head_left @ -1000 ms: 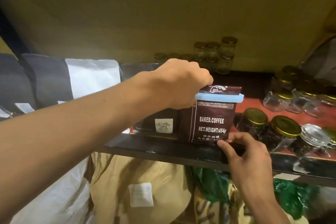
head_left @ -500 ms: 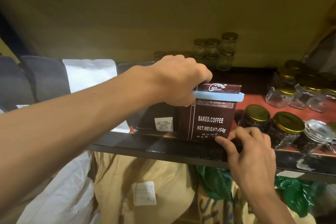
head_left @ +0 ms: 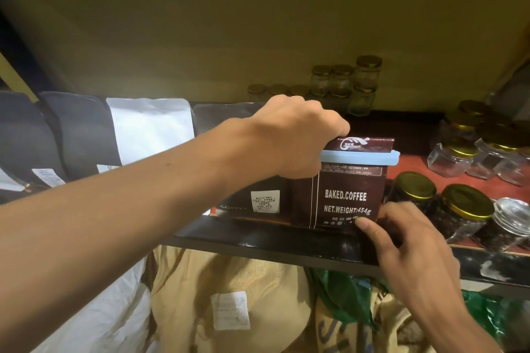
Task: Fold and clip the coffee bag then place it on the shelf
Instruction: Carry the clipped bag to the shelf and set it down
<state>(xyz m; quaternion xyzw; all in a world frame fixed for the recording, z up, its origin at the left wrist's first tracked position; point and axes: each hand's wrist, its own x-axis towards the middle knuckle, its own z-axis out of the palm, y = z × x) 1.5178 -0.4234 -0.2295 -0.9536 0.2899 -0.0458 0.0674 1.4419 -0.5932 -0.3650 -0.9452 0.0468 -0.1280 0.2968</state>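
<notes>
Standing upright at the shelf (head_left: 286, 241) front edge, the clipped coffee bag (head_left: 348, 198) is grasped at its folded top by the left hand (head_left: 295, 137). Right hand (head_left: 413, 249), fingers loose, steadies its lower corner, likely squaring it beside the jars (head_left: 415, 189).

Coffee bag (head_left: 348, 195) upright on shelf (head_left: 272, 241), blue clip (head_left: 360, 158) across fold — left hand (head_left: 292, 137) grips top, right hand (head_left: 407, 249) touches bottom corner.
</notes>
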